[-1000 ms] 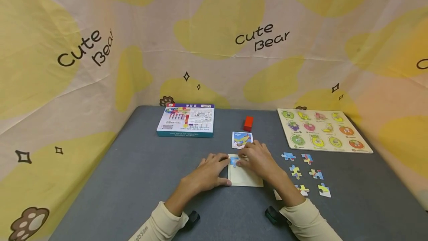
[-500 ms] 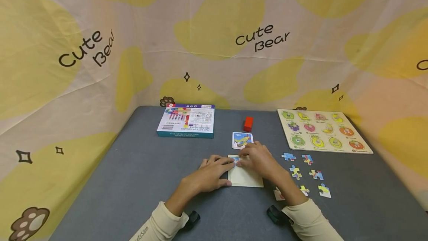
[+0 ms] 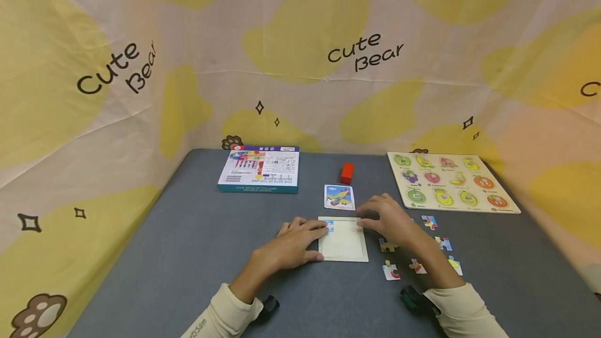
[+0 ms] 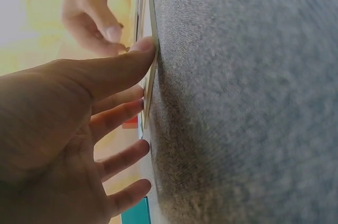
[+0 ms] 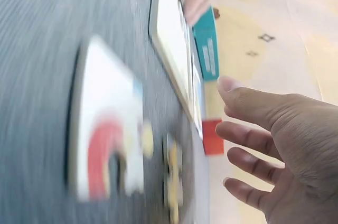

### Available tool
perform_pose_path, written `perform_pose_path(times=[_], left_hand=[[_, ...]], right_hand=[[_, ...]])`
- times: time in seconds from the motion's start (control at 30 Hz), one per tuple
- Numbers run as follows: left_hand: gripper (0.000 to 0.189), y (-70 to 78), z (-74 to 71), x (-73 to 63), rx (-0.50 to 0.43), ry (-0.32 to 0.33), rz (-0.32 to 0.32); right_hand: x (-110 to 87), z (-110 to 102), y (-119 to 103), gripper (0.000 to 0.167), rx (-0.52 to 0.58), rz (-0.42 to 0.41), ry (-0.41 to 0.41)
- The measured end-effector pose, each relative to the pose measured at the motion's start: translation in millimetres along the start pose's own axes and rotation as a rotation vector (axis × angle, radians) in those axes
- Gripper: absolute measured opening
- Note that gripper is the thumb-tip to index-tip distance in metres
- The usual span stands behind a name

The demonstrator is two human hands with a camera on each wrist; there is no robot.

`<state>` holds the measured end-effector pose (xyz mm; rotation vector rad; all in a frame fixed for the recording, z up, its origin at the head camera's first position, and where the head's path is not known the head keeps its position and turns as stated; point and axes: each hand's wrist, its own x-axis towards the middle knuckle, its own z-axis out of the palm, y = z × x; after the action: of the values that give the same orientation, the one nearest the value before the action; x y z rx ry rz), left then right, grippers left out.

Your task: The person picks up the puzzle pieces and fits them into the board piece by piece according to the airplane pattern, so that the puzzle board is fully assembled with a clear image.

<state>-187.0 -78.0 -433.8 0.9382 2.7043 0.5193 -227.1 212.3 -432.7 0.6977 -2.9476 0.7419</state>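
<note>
Right hand (image 3: 389, 219), spread, has withdrawn from the blue jigsaw piece (image 3: 331, 226), apparently seated at the cream square wooden tray (image 3: 343, 249)'s far-left corner; left hand (image 3: 292, 244), spread, touches the tray.

The left forearm (image 3: 249, 278) and right forearm (image 3: 436, 265) slant up from the frame's bottom. The left hand (image 3: 292, 245), lower centre, spreads its fingers (image 4: 124, 162); the right hand (image 3: 392, 219), right of centre, bends its fingers loosely, thumb (image 5: 252, 103) apart.

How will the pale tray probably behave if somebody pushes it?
The tray is probably stiff, as its edges look straight. Being thin, it may be light. Low and broad, it should slide before tipping, though the left hand touches it.
</note>
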Motion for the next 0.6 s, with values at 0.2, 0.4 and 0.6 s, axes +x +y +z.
perform_pose_path(times=[0.2,0.4,0.6], left_hand=[[0.064,0.0,0.5,0.0,-0.005,0.003,-0.001],[0.064,-0.4,1.3,0.5,-0.015,0.002,0.003],[0.064,-0.6,1.6,0.0,-0.01,0.006,0.001]], right_hand=[[-17.4,-16.1,21.4,0.031,-0.007,0.023,0.02],[-33.0,-29.4,39.9,0.029,-0.023,0.023,0.044],[-43.7,-38.0,57.9,0.034,-0.036,0.086,0.031]])
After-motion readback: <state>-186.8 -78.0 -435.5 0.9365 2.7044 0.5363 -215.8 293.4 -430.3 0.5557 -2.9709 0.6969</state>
